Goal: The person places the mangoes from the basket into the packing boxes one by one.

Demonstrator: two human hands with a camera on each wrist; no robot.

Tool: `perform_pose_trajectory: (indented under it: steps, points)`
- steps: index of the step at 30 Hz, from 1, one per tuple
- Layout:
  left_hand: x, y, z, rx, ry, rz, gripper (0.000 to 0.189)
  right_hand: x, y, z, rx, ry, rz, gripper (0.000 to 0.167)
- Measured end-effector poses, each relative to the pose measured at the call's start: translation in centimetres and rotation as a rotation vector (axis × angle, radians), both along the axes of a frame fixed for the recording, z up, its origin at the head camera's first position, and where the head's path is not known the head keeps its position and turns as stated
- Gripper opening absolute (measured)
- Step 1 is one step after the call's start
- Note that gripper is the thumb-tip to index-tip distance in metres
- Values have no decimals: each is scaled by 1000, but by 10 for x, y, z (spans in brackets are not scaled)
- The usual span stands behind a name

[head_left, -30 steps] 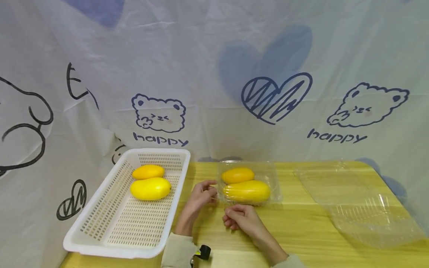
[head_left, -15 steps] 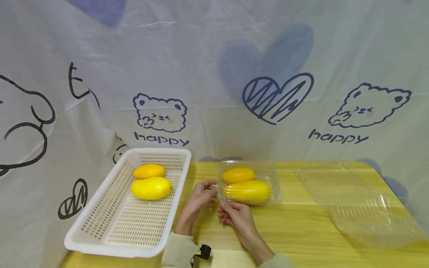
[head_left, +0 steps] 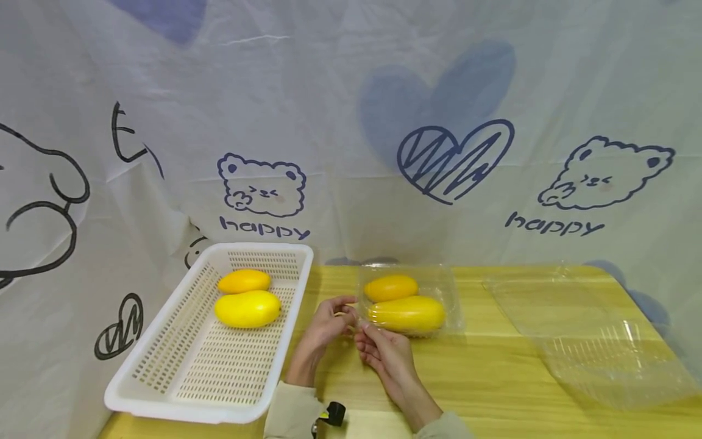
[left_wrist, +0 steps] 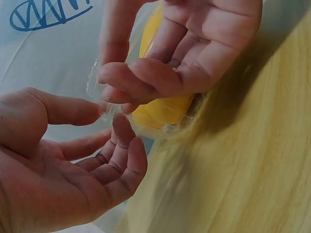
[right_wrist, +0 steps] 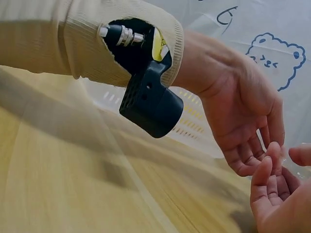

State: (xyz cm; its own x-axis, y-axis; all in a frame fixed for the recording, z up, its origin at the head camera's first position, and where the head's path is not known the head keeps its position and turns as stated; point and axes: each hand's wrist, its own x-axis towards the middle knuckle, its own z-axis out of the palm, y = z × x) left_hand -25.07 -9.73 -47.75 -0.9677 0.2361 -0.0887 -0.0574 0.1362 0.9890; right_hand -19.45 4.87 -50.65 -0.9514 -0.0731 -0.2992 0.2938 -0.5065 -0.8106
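A clear plastic clamshell box [head_left: 452, 308] holds two yellow mangoes, a smaller one [head_left: 391, 288] behind a larger one [head_left: 407, 313]. My left hand [head_left: 327, 323] is at the box's near-left corner, thumb and index finger around its clear edge. From the front, my right hand [head_left: 390, 360] meets it at that same corner, thumb and index finger pinching the thin plastic. In the left wrist view, the fingertips of the left hand [left_wrist: 82, 160] and right hand [left_wrist: 180, 53] come together around a small clear tab [left_wrist: 109, 112]. The right wrist view shows both hands' fingers curled inward.
Left of the hands stands a white perforated basket [head_left: 219, 366] with two more mangoes [head_left: 247, 308]. An empty clear clamshell [head_left: 598, 347] lies opened on the right of the wooden table [head_left: 493, 378]. A printed cloth [head_left: 340, 122] hangs behind. A small black camera [right_wrist: 155, 102] sits on the left wrist.
My right hand has moved left and slightly up to the box's near-left corner, its fingertips now beside the left hand's. The left hand has barely moved, and the mangoes lie as before.
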Motion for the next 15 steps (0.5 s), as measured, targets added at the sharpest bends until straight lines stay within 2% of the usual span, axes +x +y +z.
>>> perform_pose_trajectory:
  steps: [15]
  points:
    - [1,1,1,-15,9,20,42,-2,-4,0,-21,-14,-54,24]
